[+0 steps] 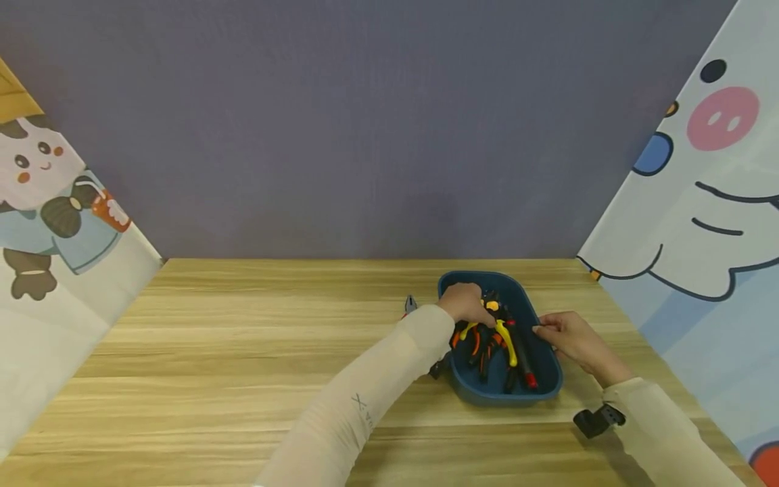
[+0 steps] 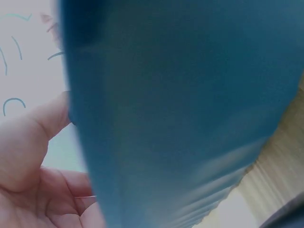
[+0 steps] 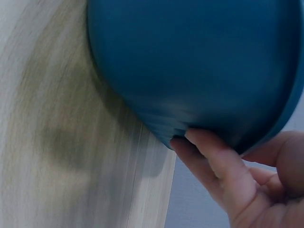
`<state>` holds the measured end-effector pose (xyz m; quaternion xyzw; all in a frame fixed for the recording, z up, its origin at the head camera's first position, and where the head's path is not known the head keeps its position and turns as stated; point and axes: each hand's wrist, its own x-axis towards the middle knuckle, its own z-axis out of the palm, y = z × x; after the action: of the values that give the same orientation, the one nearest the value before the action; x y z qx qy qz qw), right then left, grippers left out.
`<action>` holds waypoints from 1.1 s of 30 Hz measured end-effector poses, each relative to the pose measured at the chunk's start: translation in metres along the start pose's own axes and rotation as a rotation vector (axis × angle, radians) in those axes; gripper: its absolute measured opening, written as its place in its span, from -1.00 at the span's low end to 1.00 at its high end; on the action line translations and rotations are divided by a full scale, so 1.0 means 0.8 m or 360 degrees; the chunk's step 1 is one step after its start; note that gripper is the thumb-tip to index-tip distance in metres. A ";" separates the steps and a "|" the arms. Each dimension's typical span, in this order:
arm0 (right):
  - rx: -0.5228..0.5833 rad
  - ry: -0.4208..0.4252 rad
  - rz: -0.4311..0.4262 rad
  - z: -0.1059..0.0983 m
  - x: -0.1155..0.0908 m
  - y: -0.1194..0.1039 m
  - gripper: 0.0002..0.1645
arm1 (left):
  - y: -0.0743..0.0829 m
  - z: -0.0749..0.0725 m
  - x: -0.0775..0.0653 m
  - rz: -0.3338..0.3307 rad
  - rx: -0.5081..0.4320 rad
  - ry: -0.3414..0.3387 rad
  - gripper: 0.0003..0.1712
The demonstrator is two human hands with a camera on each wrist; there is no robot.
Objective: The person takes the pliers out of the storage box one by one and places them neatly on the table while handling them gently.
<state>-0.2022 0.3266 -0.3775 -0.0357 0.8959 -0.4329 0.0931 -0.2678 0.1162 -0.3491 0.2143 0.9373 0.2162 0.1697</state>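
Near the tabletop's [image 1: 243, 338] far right corner, the bin [image 1: 508, 398] looks stiff, probably weighty with tools [image 1: 507, 343]; its rim suits gripping. The right hand's [image 1: 575, 339] fingers pinch that rim; the left hand [image 1: 465, 302] reaches inside, its hold hidden.

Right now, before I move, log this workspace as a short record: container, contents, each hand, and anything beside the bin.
Container: blue bin, on a wooden table
Contents: jumbled tools, including one with a yellow handle and a black stick with a red end
Left hand: over the bin's left side; its grip is hidden
Right hand: holds the bin's right rim
Beside bin: grey-tipped tool, left, partly hidden
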 end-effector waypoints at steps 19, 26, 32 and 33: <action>0.0036 -0.0015 0.0008 0.000 -0.001 -0.002 -0.60 | -0.007 -0.015 -0.009 0.0092 -0.0039 0.0044 -0.63; 0.0004 -0.0019 0.0020 0.000 -0.002 -0.002 -0.58 | -0.007 -0.029 -0.026 0.0118 -0.0098 0.0061 -0.63; 0.0007 -0.0026 0.0018 0.000 -0.002 -0.003 -0.56 | -0.009 -0.036 -0.032 0.0130 -0.0065 0.0104 -0.59; 0.0005 -0.0025 0.0024 0.000 -0.002 -0.003 -0.56 | -0.010 -0.037 -0.033 0.0134 -0.0066 0.0106 -0.57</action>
<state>-0.2003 0.3250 -0.3753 -0.0320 0.8948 -0.4332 0.1034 -0.2597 0.0874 -0.3219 0.2427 0.9279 0.2495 0.1336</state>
